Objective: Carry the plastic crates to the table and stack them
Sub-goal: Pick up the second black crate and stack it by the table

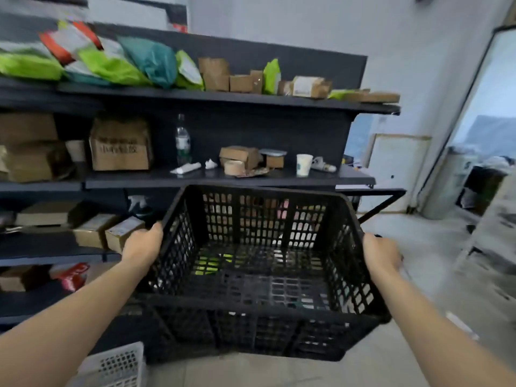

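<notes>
A black plastic crate (259,325) with lattice walls and an empty inside hangs in the air in front of me, held level at about waist height. My left hand (143,244) grips the top rim of its left side wall. On the opposite side, my right hand (381,254) grips the rim of the right wall. The fingers of both hands curl over the outside of the rim and are partly hidden. A white lattice crate (114,367) stands on the floor at the lower left, cut off by the frame edge.
A dark shelving unit (223,180) stands straight ahead, loaded with cardboard boxes, green and teal parcels, a bottle (183,141) and a paper cup (303,164). Pale tiled floor (418,241) stretches to the right toward a doorway and blurred clutter.
</notes>
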`<state>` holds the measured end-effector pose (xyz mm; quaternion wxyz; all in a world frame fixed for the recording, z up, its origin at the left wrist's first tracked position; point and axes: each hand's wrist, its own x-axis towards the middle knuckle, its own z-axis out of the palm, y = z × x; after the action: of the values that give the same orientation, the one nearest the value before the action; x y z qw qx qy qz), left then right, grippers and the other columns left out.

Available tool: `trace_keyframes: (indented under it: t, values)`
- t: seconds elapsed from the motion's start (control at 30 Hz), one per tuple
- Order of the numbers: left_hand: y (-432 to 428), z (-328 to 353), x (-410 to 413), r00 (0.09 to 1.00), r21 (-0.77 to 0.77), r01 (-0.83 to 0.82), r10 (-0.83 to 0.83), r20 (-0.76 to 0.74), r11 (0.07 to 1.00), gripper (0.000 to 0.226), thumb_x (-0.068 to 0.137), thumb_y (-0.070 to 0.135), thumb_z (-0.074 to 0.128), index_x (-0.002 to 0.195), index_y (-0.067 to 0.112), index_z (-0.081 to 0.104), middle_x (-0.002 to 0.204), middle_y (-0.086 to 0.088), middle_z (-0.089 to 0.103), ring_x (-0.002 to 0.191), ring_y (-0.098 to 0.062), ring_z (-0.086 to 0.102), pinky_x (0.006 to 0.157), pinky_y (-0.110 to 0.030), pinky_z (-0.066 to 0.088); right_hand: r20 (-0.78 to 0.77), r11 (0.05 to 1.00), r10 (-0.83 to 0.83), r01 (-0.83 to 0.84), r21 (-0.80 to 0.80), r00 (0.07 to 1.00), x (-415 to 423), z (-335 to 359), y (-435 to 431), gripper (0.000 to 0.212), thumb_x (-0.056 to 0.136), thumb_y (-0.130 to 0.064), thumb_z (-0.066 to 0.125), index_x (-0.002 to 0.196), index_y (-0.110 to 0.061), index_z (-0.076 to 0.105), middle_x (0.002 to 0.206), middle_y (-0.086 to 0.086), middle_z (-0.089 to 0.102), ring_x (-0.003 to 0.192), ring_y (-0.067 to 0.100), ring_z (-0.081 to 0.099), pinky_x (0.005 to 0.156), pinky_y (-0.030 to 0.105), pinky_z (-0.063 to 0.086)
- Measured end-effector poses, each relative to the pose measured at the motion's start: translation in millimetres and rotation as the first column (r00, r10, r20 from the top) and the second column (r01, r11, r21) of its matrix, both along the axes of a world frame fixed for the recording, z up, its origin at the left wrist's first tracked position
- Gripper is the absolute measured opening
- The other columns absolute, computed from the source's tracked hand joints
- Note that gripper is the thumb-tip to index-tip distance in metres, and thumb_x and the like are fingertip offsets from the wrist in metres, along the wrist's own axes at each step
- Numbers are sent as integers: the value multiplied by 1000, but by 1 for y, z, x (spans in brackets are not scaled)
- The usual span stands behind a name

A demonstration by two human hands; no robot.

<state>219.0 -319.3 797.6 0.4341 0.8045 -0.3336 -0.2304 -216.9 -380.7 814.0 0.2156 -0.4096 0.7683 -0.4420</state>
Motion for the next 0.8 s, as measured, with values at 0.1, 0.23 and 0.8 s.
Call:
trace_keyframes:
  t: [0.1, 0.23, 0.8]
  values:
    - [-5, 50, -41, 998, -51, 36, -39, -41, 998, 42, 96, 40, 41, 77, 3, 52, 79, -15, 53, 75, -33, 52, 70, -37, 37, -17, 997, -76, 75, -29, 997, -45, 47, 15, 39, 96, -23, 45, 106, 10, 63, 104, 28, 60, 108, 42, 57, 74, 35, 36]
    - [-27, 94, -106, 992, -140, 67, -81, -98, 988, 44, 95, 43, 39, 67, 9, 42, 67, -9, 42, 59, -26, 42, 56, -34, 29, 9, 994, -105, 105, -22, 994, -122, 77, 20, 40, 89, -31, 47, 99, 3, 66, 107, 24, 66, 95, 40, 59, 75, 36, 43]
    - [-121, 41, -390, 870, -241, 162, -254, -423, 957, 38, 61, 39, 55, 73, 3, 62, 76, -21, 61, 73, -33, 59, 70, -43, 44, -40, 940, -340, 339, -41, 939, -418, 50, 28, 43, 96, -34, 37, 101, 2, 60, 113, 24, 63, 96, 36, 56, 78, 38, 40]
